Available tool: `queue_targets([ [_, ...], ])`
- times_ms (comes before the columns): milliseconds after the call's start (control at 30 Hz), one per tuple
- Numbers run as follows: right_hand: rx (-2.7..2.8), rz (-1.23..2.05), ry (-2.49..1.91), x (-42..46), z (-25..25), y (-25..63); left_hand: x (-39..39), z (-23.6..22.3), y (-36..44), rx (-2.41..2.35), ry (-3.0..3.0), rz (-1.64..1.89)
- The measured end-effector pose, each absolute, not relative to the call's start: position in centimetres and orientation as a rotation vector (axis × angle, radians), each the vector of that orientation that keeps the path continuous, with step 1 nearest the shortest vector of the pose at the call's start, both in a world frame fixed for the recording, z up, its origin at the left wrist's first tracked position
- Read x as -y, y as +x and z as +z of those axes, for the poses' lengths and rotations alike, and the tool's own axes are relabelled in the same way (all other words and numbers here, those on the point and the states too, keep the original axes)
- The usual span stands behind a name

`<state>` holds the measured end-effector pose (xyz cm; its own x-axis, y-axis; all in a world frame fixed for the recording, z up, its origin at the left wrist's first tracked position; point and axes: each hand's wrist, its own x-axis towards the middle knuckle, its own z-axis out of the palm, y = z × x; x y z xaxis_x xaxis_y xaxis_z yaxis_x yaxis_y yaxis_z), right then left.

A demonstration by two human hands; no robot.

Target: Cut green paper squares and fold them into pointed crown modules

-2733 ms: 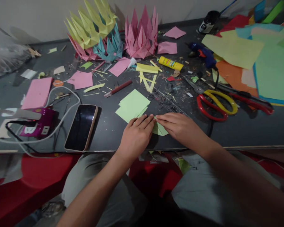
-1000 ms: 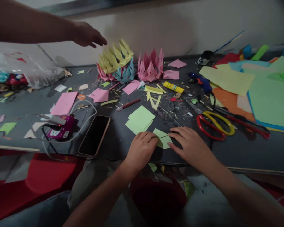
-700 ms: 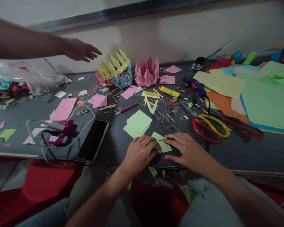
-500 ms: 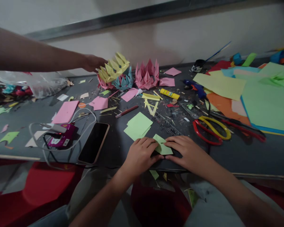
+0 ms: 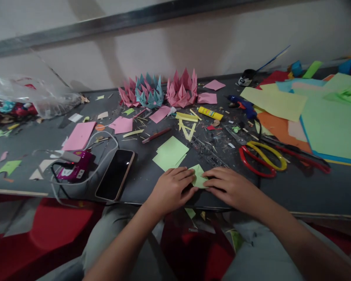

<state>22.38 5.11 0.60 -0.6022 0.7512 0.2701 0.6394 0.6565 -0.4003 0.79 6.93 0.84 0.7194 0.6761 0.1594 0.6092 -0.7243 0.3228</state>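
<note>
A small folded piece of light green paper (image 5: pixel 198 178) lies at the table's near edge between my two hands. My left hand (image 5: pixel 175 186) grips its left side, fingers curled over it and the thumb at its lower edge. On the other side my right hand (image 5: pixel 226 184) pinches the right part, its fingertips resting on top. A crease runs down the paper's upper part. Just beyond my left hand is a stack of light green paper squares (image 5: pixel 172 151). Scissors (image 5: pixel 261 159) with red and yellow handles lie right of my right hand.
Pink (image 5: pixel 181 90) and blue (image 5: pixel 149 93) folded-paper crowns stand by the wall. A phone (image 5: pixel 115 174) and a purple power adapter (image 5: pixel 76 167) with cables lie left. A glue stick (image 5: pixel 210 113), a blue glue gun (image 5: pixel 242 105) and coloured sheets (image 5: pixel 333 125) are farther right.
Another person's arm and the yellow paper crown it held have gone from view. The green paper between my hands is now folded smaller, with its sides drawn in.
</note>
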Motion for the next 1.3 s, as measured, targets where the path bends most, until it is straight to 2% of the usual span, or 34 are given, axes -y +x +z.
queue_targets([
  [400, 2.284, 0.649, -1.251, -5.4, 0.6, 21.5, -7.6, 0.6, 0.7, -1.009, 2.536, 0.353],
  [800, 2.147, 0.582, -1.446, -5.6, 0.0, 20.1, -7.8, 0.5, 0.6, -0.966, 2.443, 0.402],
  [1300, 2.038, 0.672, -1.566, -5.7, -0.1, 19.6, -7.4, 0.6, 0.7, -0.966, 2.52, 0.356],
])
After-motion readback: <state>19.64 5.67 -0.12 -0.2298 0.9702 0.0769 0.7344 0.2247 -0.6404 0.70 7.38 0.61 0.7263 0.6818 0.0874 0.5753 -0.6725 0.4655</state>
